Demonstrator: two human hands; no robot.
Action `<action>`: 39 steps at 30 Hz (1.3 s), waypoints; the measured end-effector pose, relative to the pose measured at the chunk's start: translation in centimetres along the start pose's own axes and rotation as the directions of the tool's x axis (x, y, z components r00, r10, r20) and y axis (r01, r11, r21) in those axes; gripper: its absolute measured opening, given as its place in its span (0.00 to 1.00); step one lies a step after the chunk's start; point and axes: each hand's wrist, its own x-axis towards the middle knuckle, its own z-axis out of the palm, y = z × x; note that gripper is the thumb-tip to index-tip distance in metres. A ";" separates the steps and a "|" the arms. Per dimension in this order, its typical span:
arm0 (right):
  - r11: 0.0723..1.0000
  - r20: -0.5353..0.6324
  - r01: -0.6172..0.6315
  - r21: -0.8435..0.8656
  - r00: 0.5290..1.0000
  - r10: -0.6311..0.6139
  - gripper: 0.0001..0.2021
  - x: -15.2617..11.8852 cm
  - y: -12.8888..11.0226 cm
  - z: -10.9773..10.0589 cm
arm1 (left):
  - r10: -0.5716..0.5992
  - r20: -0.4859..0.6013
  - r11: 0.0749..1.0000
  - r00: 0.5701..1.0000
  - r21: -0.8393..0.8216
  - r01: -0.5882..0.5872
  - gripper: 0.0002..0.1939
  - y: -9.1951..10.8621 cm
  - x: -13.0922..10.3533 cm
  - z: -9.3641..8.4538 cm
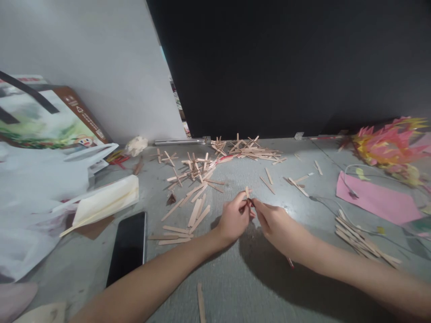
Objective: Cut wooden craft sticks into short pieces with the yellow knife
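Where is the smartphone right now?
In the head view, the smartphone lies on the grey tabletop to the left, between the left forearm and the cream paper piece.

The craft stick (247,191) is partly hidden by the left hand (234,218), the dark piece (251,202) in the right hand (281,226) is indistinct, and the left edge crops the printed bag (50,125).
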 end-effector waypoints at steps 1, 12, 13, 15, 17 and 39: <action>1.000 -0.004 -0.005 -0.004 1.000 0.005 0.13 0.0 0.0 0.0 | -0.009 0.003 1.000 1.000 -0.017 0.009 0.20 0.1 0.0 0.0; 0.999 0.005 0.017 0.039 1.000 -0.017 0.13 0.0 0.1 -0.4 | 0.003 0.024 1.000 1.000 0.026 -0.004 0.20 0.0 -0.2 -0.2; 0.999 -0.004 0.017 0.041 1.000 -0.017 0.13 0.1 0.1 -0.4 | -0.009 0.024 1.000 1.000 0.000 0.009 0.20 0.1 -0.2 -0.2; 0.999 -0.008 0.015 0.039 1.000 -0.015 0.14 0.2 0.0 -0.4 | -0.016 0.030 1.000 0.999 0.001 0.016 0.20 0.1 -0.1 -0.2; 0.999 0.003 0.007 0.038 1.000 -0.007 0.14 0.2 0.0 -0.4 | 0.009 0.037 0.998 0.999 0.069 -0.012 0.20 -0.1 -0.1 -0.3; 0.997 0.017 0.001 0.075 1.000 -0.002 0.14 0.7 0.3 -0.6 | -0.039 0.036 0.998 0.999 0.040 0.038 0.23 -0.1 0.2 0.0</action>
